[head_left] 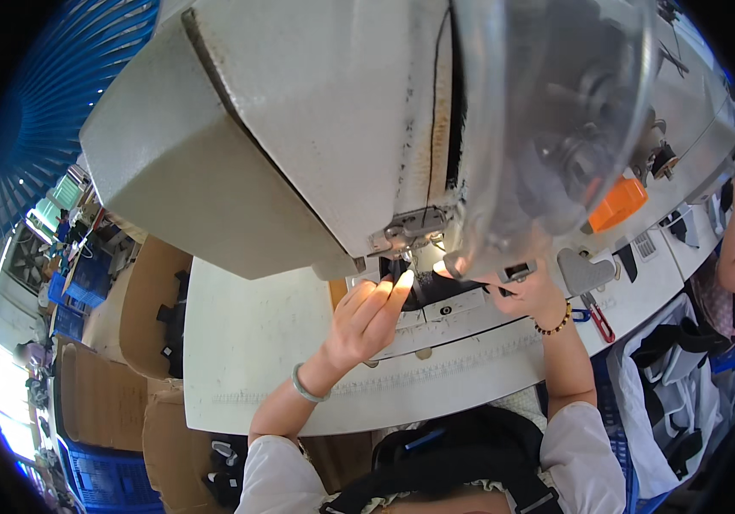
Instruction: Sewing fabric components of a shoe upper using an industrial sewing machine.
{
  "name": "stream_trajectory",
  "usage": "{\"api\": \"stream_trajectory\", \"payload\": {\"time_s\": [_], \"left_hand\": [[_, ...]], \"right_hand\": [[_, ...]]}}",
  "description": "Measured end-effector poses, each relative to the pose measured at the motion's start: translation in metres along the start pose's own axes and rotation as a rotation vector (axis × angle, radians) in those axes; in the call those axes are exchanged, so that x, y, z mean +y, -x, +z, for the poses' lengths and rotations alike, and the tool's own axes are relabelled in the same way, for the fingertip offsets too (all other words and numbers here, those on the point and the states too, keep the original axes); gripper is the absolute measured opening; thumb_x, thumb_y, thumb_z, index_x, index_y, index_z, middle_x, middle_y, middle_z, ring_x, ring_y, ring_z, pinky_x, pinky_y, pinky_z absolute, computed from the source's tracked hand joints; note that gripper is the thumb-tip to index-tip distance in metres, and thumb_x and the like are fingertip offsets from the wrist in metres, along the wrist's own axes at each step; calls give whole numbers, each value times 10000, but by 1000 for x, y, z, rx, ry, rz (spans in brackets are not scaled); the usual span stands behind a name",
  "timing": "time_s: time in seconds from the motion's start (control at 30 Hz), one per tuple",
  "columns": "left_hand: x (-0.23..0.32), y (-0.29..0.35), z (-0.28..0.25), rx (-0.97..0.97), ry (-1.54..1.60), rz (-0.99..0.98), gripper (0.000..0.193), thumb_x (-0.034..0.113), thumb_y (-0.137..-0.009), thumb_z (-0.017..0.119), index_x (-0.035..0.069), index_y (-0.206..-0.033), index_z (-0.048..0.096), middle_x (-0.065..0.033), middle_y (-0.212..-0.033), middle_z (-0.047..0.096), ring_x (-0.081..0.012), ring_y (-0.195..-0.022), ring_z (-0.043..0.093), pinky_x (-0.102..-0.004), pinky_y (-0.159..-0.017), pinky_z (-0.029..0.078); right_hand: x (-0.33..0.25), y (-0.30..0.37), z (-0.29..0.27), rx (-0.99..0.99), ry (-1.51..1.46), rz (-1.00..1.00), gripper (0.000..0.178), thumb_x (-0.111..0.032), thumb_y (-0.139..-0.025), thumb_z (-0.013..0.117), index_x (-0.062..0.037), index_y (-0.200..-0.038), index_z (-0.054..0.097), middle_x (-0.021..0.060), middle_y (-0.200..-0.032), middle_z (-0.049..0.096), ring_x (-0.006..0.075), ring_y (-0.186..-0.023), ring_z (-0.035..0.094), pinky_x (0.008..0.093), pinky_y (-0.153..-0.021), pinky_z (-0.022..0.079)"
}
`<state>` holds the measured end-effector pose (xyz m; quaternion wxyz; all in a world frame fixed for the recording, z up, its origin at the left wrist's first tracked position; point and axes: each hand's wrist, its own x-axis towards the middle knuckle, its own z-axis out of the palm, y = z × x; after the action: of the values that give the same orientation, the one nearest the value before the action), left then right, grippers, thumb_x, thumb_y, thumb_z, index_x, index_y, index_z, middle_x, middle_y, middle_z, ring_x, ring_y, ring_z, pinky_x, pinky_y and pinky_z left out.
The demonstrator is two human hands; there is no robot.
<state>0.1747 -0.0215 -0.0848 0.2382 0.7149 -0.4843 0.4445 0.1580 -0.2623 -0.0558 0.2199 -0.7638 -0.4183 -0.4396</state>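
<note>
A black fabric piece (419, 288) lies under the needle area of a large white sewing machine (316, 111). My left hand (365, 324) reaches it from the left, its fingers pressed together and the lit fingertips on the fabric by the presser foot (407, 251). From the right comes my right hand (534, 295), fingers curled, with one lit fingertip close to the needle. The machine's clear plastic cover (547, 171) and a metal part hide much of that hand, so what it grips cannot be made out.
Red-handled snips (598, 319) lie right of my right hand on the white table (264, 368). An orange holder (618, 206) sits behind. Cardboard boxes (102, 390) and a blue crate (109, 475) stand left. Pale and black fabric (671, 385) hangs at right, near another person's arm (734, 248).
</note>
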Motion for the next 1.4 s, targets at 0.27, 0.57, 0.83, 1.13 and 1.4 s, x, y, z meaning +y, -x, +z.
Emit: {"api": "stream_trajectory", "payload": {"time_s": [0.27,0.57,0.83,1.13,1.4], "left_hand": [[1,-1,-2,-11,-25,-26,399,-161,-578,612,-50,-961,617,-107,-779,529,-234,-594,518,-305,-520,447],[-2,3,1,-29,-32,46,390,-141,-613,593,-83,-998,616,-114,-806,525,-181,-578,470,-278,-504,419],[-5,2,1,10,-17,7,399,-132,-610,603,-66,-1003,617,-95,-798,515,-178,-582,468,-280,-514,423],[-10,4,0,4,28,0,420,-129,-609,622,-41,-1020,618,-73,-800,517,-174,-608,473,-281,-527,426],[-5,-5,-1,16,-15,14,358,-128,-610,646,-54,-960,636,-88,-787,527,-169,-565,466,-274,-488,412]], "right_hand": [[4,1,9,0,-94,100,342,36,-529,598,-98,-829,694,59,-938,641,182,-550,530,295,-478,399],[6,7,9,-23,-114,111,419,23,-524,602,-145,-891,716,40,-993,669,175,-557,543,277,-483,405],[4,1,12,16,-106,104,325,20,-545,608,-102,-838,682,59,-967,664,182,-562,554,277,-478,409],[7,2,17,5,-111,123,209,42,-562,624,-52,-745,588,50,-876,617,203,-589,552,297,-492,411],[6,-5,12,70,-202,168,299,53,-553,616,-93,-814,639,40,-840,629,209,-620,571,298,-515,429]]}}
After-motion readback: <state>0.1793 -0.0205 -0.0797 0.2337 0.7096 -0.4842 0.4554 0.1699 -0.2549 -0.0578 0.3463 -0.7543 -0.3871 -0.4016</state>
